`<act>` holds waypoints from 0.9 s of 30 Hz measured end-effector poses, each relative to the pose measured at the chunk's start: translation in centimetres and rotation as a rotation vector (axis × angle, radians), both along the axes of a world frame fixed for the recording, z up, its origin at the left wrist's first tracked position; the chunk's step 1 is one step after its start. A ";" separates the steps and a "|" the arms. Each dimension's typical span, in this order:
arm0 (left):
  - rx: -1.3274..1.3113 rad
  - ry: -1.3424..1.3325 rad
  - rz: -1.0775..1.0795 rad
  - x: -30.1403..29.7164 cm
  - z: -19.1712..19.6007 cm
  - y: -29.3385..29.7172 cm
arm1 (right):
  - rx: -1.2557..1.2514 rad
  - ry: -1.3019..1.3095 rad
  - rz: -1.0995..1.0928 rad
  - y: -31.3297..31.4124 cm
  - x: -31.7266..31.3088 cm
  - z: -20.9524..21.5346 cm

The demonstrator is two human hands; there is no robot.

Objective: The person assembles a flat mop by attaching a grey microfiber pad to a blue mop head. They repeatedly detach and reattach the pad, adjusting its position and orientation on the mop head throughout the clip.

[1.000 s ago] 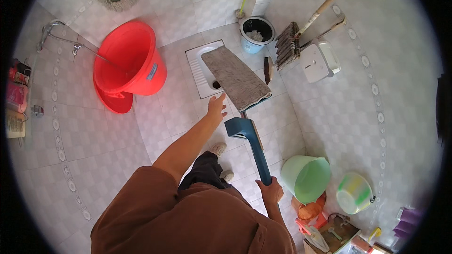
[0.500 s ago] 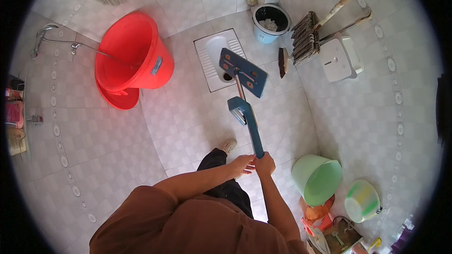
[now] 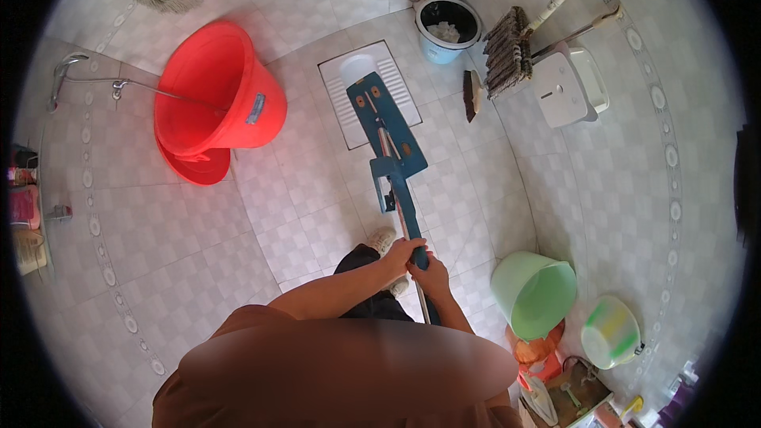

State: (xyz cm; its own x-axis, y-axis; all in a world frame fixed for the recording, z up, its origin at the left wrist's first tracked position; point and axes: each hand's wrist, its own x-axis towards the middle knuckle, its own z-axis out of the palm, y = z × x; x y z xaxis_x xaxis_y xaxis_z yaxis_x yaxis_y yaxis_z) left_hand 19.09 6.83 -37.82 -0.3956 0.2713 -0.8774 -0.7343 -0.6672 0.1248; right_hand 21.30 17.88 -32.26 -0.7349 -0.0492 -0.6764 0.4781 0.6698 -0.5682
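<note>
The mop handle (image 3: 406, 226) is gripped by both hands, the left hand (image 3: 400, 254) closed just above the right hand (image 3: 430, 271). Ahead of the hands, the blue mop head (image 3: 384, 119) is laid over the white squat toilet (image 3: 372, 91). A red bucket (image 3: 218, 91) is seen to the left of them, a green bucket (image 3: 535, 293) close on the right.

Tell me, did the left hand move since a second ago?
Yes. The left hand left the mop head by the squat toilet and came back onto the handle.
</note>
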 end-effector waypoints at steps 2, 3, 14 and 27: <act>-0.061 -0.011 0.080 0.0 0.1 0.7 | 0.134 0.033 0.142 -0.1 -0.3 0.8; -0.136 0.054 0.077 0.3 -0.8 1.0 | 0.198 0.073 0.159 -0.9 -0.8 3.0; -0.960 0.105 -0.102 0.7 -9.0 3.7 | 0.335 -0.245 0.394 5.6 7.8 17.8; -0.737 0.042 -0.024 -2.0 -2.1 1.3 | 0.491 -0.333 0.233 9.5 14.1 25.7</act>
State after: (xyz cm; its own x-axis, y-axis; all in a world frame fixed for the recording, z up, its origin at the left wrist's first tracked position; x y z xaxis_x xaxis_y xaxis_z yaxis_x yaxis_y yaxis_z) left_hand 17.10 8.14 -39.90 -0.4343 -0.3735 -0.8197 -0.7327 -0.3830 0.5626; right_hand 35.41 27.35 -6.52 -0.4889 0.1916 -0.8510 0.3864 0.9222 -0.0143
